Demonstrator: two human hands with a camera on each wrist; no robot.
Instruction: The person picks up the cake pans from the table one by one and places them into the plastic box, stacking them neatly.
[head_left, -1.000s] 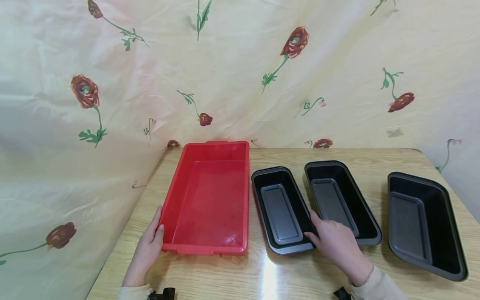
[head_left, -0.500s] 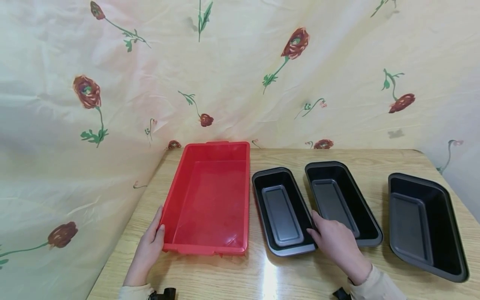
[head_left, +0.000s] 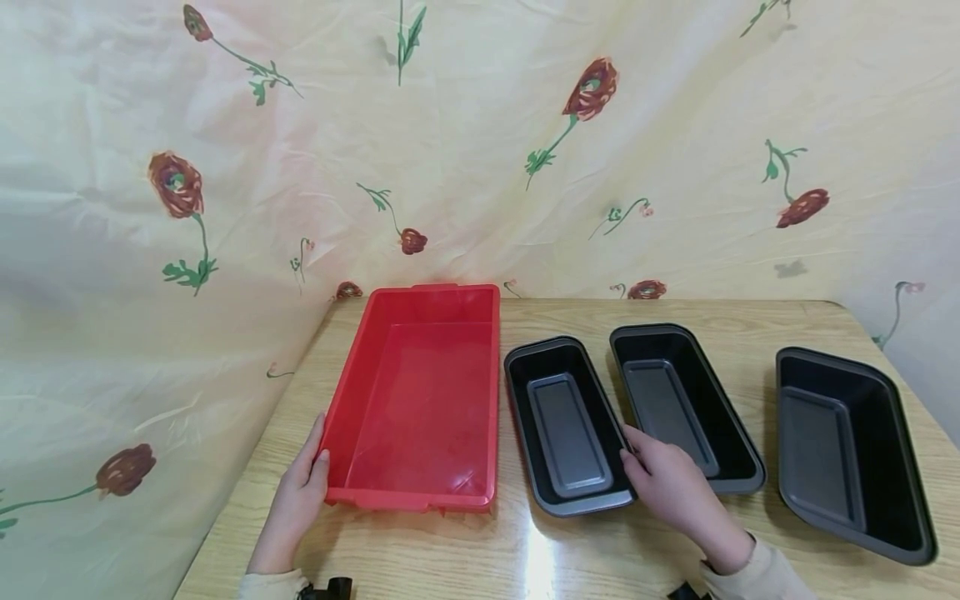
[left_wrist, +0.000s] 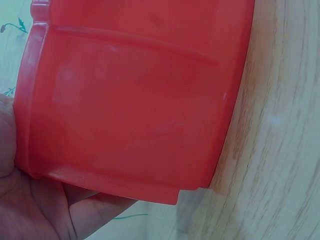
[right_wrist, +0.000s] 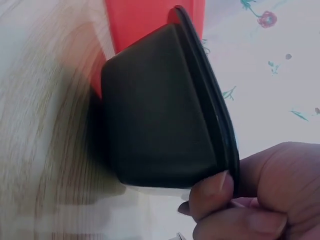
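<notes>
A large red plastic tray lies on the left of the table, and my left hand grips its near left corner, thumb along the rim. The left wrist view shows the tray's outer wall with fingers curled beneath the corner. Just right of the tray is a black loaf pan. My right hand pinches this pan's right rim near its front corner. In the right wrist view the pan's dark outer side shows, with thumb and fingers on either side of the rim.
A second black loaf pan stands right beside my right hand, partly behind it. Farther right, a third pan sits near the table's edge. A flower-patterned cloth hangs behind and to the left of the wooden table.
The pinched pan's near end has shifted slightly right and toward me. My right thumb has drawn back from over the pan's inside to its rim. My left hand keeps its hold on the tray.
</notes>
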